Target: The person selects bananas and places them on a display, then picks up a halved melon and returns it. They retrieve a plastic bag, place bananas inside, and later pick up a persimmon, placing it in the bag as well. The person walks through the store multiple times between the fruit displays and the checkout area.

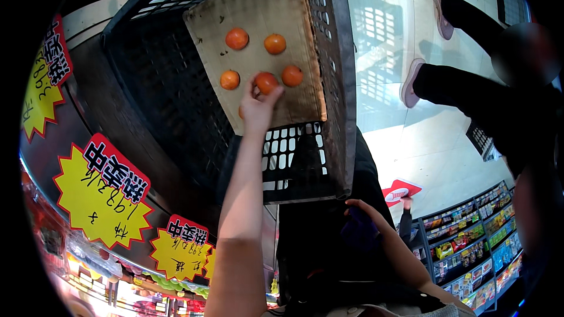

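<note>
My left hand (258, 105) reaches into a black plastic crate (336, 82), its fingers closed round an orange-red persimmon (266, 83). Beneath it, a worn cardboard sheet (296, 14) covers part of the crate's bottom. Several loose persimmons lie on the cardboard: one (237, 39) far left, one (275, 43) to its right, one (230, 80) left of my fingers and one (292, 75) just right of them. Another is mostly hidden by my wrist. Outside the crate's near right corner, my right hand (371, 214) is curled, in shadow, round a dark purple, cloth-like thing (359, 230).
Yellow starburst price signs (103, 199) with red tops line a dark display edge at left, with lit produce below. A person in dark trousers (464, 82) stands on the pale floor at right. Shelves of packaged goods (464, 240) fill the lower right.
</note>
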{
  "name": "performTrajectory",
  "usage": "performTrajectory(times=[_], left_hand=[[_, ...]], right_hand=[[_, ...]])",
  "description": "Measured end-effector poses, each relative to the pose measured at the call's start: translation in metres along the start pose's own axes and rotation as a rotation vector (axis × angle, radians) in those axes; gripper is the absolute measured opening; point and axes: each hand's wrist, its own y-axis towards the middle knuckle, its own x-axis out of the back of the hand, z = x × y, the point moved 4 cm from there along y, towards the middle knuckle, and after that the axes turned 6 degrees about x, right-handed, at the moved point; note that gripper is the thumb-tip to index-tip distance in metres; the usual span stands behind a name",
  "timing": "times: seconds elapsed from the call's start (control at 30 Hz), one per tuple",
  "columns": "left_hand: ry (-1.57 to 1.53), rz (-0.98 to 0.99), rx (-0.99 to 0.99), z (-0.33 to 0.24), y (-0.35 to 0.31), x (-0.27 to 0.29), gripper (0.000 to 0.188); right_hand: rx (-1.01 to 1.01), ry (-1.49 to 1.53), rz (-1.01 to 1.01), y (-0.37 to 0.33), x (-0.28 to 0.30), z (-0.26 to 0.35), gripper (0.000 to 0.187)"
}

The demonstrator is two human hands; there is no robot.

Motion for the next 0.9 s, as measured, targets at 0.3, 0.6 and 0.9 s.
performTrajectory(times=[0.3,0.6,0.9], left_hand=[[-0.463,0.204,0.203,-0.036,0.04,0.024,0.045],[0.86,-0.324,-0.258,-0.057,0.054,0.021,0.066],[0.823,-0.367,-0.415,-0.062,0.006,-0.005,0.063]], right_hand=[[-0.022,0.156,0.009,-0.003,-0.007,0.005,0.04],[-0.052,0.222,-0.022,-0.007,-0.019,0.012,0.04],[-0.029,0.18,-0.04,-0.005,-0.02,0.014,0.041]])
